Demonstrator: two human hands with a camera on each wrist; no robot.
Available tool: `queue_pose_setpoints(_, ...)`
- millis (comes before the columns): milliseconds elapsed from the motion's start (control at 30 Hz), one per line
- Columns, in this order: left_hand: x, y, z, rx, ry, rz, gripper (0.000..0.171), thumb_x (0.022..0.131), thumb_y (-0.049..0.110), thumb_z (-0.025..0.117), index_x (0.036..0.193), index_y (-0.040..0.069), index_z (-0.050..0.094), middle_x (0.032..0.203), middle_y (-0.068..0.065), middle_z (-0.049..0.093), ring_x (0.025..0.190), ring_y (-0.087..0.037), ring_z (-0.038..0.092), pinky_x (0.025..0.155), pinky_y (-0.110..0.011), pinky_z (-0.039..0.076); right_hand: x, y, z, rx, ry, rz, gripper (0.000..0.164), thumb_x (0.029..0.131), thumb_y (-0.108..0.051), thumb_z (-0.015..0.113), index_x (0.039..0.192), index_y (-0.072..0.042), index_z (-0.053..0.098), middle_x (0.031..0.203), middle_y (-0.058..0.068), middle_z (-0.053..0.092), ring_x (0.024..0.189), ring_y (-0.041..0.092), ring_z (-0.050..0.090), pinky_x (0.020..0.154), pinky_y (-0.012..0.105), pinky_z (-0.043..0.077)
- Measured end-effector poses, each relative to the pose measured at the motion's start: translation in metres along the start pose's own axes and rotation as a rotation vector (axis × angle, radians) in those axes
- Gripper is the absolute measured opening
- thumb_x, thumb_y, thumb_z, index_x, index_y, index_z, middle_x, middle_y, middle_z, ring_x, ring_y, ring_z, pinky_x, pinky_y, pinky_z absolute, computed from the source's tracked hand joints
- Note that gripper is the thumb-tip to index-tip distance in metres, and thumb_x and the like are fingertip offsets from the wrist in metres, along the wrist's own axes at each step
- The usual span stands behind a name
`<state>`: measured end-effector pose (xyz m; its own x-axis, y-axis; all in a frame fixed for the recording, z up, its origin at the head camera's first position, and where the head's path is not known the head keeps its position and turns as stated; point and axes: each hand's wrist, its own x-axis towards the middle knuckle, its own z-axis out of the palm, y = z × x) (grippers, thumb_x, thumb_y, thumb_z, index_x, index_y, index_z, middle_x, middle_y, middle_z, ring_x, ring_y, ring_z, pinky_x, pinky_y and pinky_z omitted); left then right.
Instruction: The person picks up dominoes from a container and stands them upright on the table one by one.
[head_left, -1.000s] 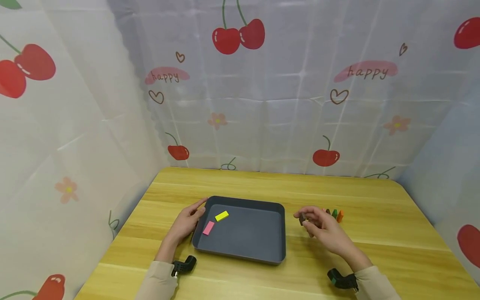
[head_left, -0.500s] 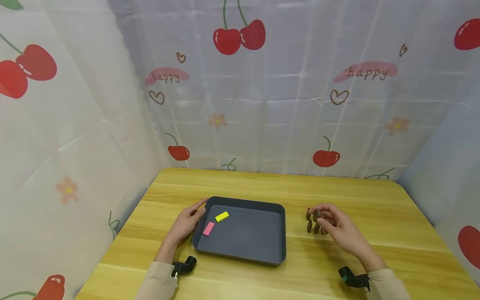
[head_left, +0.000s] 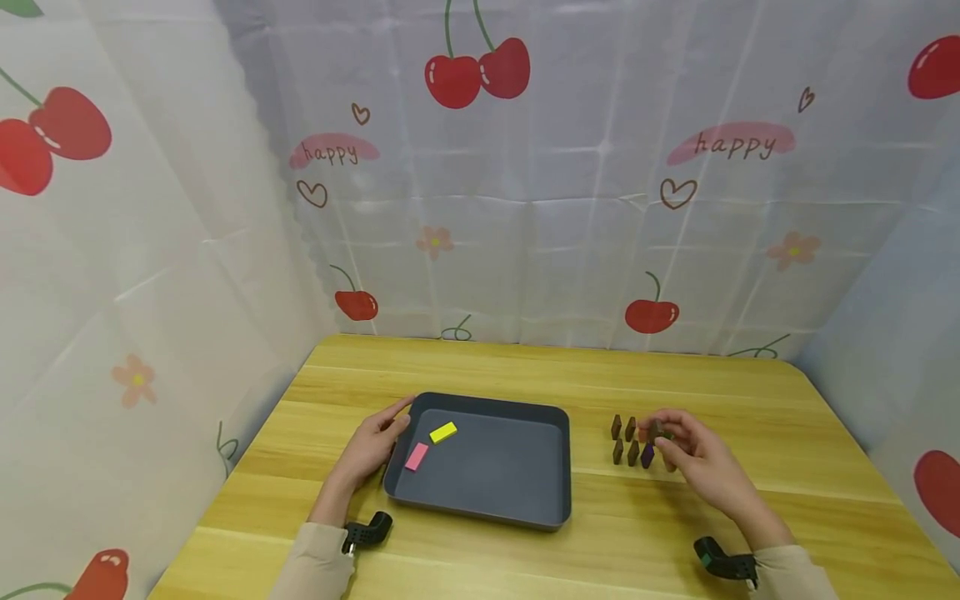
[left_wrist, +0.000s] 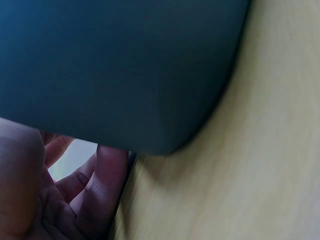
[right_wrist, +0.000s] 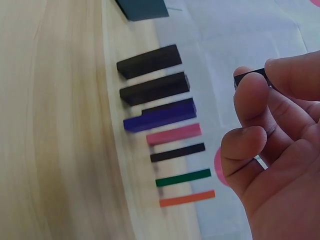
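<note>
A dark grey rectangular tray point(head_left: 502, 471) lies on the wooden table, with a yellow block point(head_left: 443, 432) and a pink block point(head_left: 417, 456) in its left part. My left hand point(head_left: 375, 446) holds the tray's left side, thumb over the rim and fingers along the outer wall. In the left wrist view, the tray wall hides those fingertips. To the right of the tray, my right hand point(head_left: 705, 471) pinches a small dark block point(right_wrist: 252, 76) between thumb and fingers, above standing blocks. A purple block point(right_wrist: 160, 117) and dark blocks point(right_wrist: 155, 88) stand close by, partly hidden by the hand.
Pink point(right_wrist: 174, 134), green point(right_wrist: 183, 177) and orange point(right_wrist: 187, 198) blocks stand in line past the purple one in the right wrist view. A white cherry-printed sheet point(head_left: 517, 250) encloses the table's back and sides.
My right hand has moved right, away from the tray, still pinching a dark block. Dark and purple blocks it had covered now show. The left hand and tray have stayed in place.
</note>
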<state>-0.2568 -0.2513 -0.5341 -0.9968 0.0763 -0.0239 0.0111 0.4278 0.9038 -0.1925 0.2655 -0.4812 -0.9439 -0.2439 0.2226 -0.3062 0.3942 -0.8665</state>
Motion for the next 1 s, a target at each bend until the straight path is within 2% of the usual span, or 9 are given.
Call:
queue_pose_setpoints(100,0.001,0.000,0.000,0.002,-0.003,0.003,0.044,0.107,0.039,0.056,0.151,0.034,0.054,0.100,-0.011,0.065,0.086,-0.022,0.057,0.074,-0.030,0.047,-0.002,0.002,-0.004,-0.014,0.022,0.029,0.030,0.109,-0.012,0.051,0.138,-0.001,0.051,0.119,-0.001,0.071,0.081,0.022,0.064,0.060,0.036,0.049)
queue_pose_setpoints(200,0.001,0.000,0.001,0.001,-0.007,0.002,0.044,0.107,0.039,0.056,0.151,0.035,0.054,0.098,-0.012,0.065,0.086,-0.022,0.057,0.074,-0.030,0.047,-0.006,0.005,-0.006,-0.018,0.044,0.053,0.032,0.109,-0.011,0.051,0.139,0.001,0.048,0.117,-0.018,0.068,0.071,0.021,0.059,0.056,0.035,0.046)
queue_pose_setpoints(300,0.001,0.000,0.001,0.005,-0.001,-0.002,0.043,0.107,0.038,0.055,0.150,0.036,0.054,0.103,-0.010,0.067,0.091,-0.022,0.058,0.080,-0.032,0.047,-0.008,0.009,-0.007,-0.013,0.051,0.041,0.032,0.108,-0.009,0.051,0.138,0.005,0.048,0.117,-0.024,0.066,0.068,0.022,0.057,0.056,0.035,0.045)
queue_pose_setpoints(400,0.000,-0.001,0.000,0.013,0.001,-0.002,0.042,0.107,0.037,0.056,0.149,0.037,0.055,0.109,-0.010,0.068,0.095,-0.023,0.058,0.084,-0.033,0.047,-0.009,0.014,-0.005,-0.015,0.059,0.048,0.032,0.108,-0.007,0.053,0.137,0.006,0.049,0.119,-0.017,0.069,0.068,0.021,0.059,0.058,0.034,0.048)
queue_pose_setpoints(533,0.000,-0.002,0.000,0.022,-0.007,0.009,0.044,0.107,0.038,0.055,0.151,0.035,0.053,0.110,-0.010,0.068,0.097,-0.022,0.058,0.086,-0.032,0.046,-0.010,0.022,-0.003,-0.029,0.063,0.103,0.032,0.107,-0.008,0.054,0.136,0.005,0.049,0.124,0.008,0.071,0.071,0.019,0.061,0.060,0.032,0.051)
queue_pose_setpoints(633,-0.001,-0.001,0.000,0.013,-0.016,0.013,0.045,0.107,0.038,0.055,0.152,0.033,0.053,0.106,-0.012,0.066,0.094,-0.023,0.057,0.084,-0.032,0.046,-0.011,0.028,0.000,-0.021,0.052,0.139,0.029,0.107,-0.005,0.052,0.134,0.006,0.049,0.129,0.024,0.065,0.072,0.019,0.061,0.061,0.031,0.053)
queue_pose_setpoints(767,-0.002,0.000,0.000,0.004,-0.019,0.019,0.045,0.107,0.037,0.056,0.152,0.031,0.053,0.106,-0.012,0.067,0.095,-0.023,0.057,0.084,-0.032,0.045,-0.012,0.033,0.002,0.025,0.032,0.181,0.030,0.107,-0.002,0.050,0.135,0.008,0.046,0.134,0.032,0.059,0.072,0.018,0.060,0.062,0.032,0.053)
queue_pose_setpoints(1000,-0.002,0.003,-0.002,-0.009,-0.015,0.022,0.047,0.107,0.038,0.056,0.153,0.029,0.052,0.099,-0.014,0.064,0.091,-0.023,0.057,0.079,-0.032,0.045,-0.011,0.037,0.001,0.062,0.011,0.216,0.035,0.108,-0.002,0.049,0.140,0.009,0.042,0.140,0.035,0.053,0.074,0.015,0.059,0.063,0.032,0.053)
